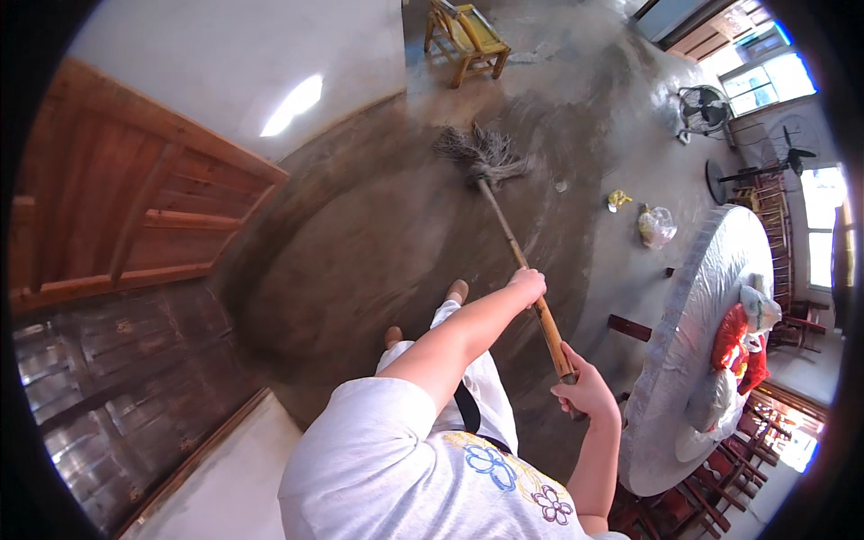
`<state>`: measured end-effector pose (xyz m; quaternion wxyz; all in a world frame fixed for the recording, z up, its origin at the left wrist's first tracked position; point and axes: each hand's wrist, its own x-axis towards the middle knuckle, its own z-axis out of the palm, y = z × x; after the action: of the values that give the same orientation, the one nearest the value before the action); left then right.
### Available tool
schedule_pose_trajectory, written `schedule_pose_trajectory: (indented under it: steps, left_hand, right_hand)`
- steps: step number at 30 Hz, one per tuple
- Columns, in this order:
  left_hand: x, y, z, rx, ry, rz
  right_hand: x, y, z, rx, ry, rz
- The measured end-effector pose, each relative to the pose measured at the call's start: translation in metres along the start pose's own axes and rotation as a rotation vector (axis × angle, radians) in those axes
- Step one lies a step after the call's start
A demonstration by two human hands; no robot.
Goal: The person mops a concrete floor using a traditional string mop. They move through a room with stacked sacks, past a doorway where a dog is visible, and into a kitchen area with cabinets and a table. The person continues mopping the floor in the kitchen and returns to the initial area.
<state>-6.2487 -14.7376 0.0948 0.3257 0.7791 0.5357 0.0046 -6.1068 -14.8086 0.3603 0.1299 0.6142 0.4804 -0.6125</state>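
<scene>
A string mop (509,236) with a long wooden handle slants away from me across the floor. Its grey strands (481,155) lie spread on the wet concrete floor (360,216). Partway down the handle, my left hand (529,284) is wrapped around the wood. Closer to the handle's top end, my right hand (585,389) grips it too, with the thumb and a finger showing along the wood. Dark damp streaks curve around the mop head.
A bamboo chair (466,40) stands at the far wall. To the right, a round table (666,387) under plastic film carries several bags, with stools around it. A tied bag (656,226) and a yellow bag (618,200) lie on the floor near a fan (704,109). Wooden door (144,189) at left.
</scene>
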Motion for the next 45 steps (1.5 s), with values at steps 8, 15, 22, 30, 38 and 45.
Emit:
schedule_pose_trajectory:
  steps: [8, 15, 22, 30, 38, 45]
  left_hand:
    - [-0.148, -0.044, 0.048, -0.059, 0.052, -0.206]
    - [-0.353, -0.066, 0.139, -0.229, 0.211, -0.491]
    - [-0.488, -0.072, 0.23, -0.385, 0.416, -0.883]
    - [-0.45, -0.023, 0.265, -0.51, 0.43, -1.213]
    - [-0.231, -0.006, 0.216, -0.475, 0.529, -1.059]
    - [-0.004, 0.023, 0.103, -0.422, 0.65, -0.95]
  right_hand:
    - [-0.036, 0.0, 0.078, -0.236, -0.299, -0.146]
    - [-0.021, 0.003, 0.198, -0.643, -0.597, -0.211]
    - [0.019, -0.002, 0.315, -1.063, -0.829, -0.438]
    - [0.055, 0.032, 0.29, -1.505, -0.729, -0.805]
    - [0.129, -0.002, 0.073, -1.512, -0.558, -0.578]
    - [0.138, -0.062, -0.147, -1.354, -0.225, -0.547]
